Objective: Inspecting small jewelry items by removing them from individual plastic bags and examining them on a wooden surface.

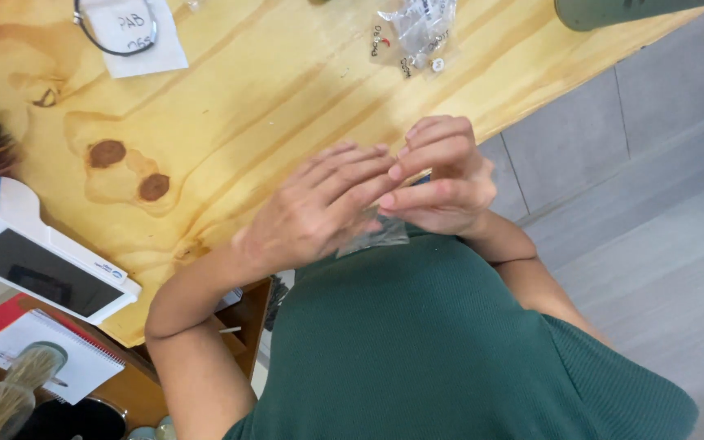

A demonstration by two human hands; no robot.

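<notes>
Left of our hands, a white device with a dark screen (pixel 38 273) sits on the counter (pixel 270 90), with a spiral notebook (pixel 50 358) below it. Both hands meet at the counter's near edge. Our left hand (pixel 315 208) lies fingers together over a small clear plastic bag (pixel 376 235), pinning its top. Our right hand (pixel 446 175) is curled shut, pinching the same bag. For this step we judge it best to keep the bag taut between both pinches and work close to the edge. Above the hands, a pile of small clear bags (pixel 419 33) lies on the counter. Hidden: the bag's contents and the fingertips under the left hand. We can't tell what the grey-green object (pixel 613 10) is; it's cut off at top right.
</notes>
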